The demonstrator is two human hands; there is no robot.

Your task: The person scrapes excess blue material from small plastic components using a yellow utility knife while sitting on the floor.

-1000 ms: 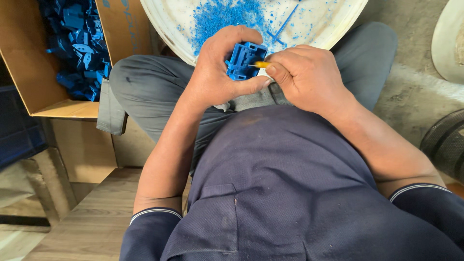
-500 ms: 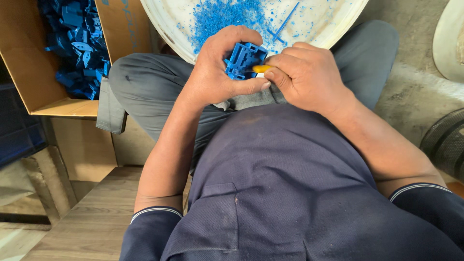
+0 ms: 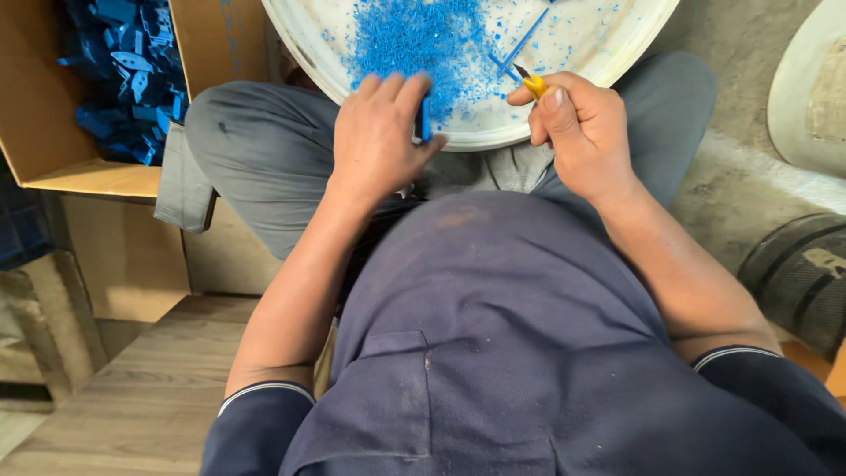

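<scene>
My left hand (image 3: 379, 132) is closed around a blue plastic part (image 3: 426, 117), of which only a narrow edge shows between thumb and fingers. My right hand (image 3: 582, 128) grips a small yellow-handled cutting tool (image 3: 531, 84), its dark tip pointing up and left. Both hands hover over the near rim of a white round basin (image 3: 608, 44) resting on my lap. A heap of blue plastic shavings (image 3: 414, 40) and a thin blue strip (image 3: 524, 40) lie in the basin. The hands are apart, about a palm's width between them.
An open cardboard box (image 3: 53, 150) at the left holds several blue plastic parts (image 3: 123, 70). Another cardboard box (image 3: 132, 256) stands below it on a wooden floor (image 3: 132, 388). At right are a pale round object (image 3: 811, 88) and a dark tyre-like object (image 3: 802, 273) on concrete.
The hands have drawn apart. The right hand with the tool moved right, away from the blue part. The left hand turned so the part is now mostly hidden.
</scene>
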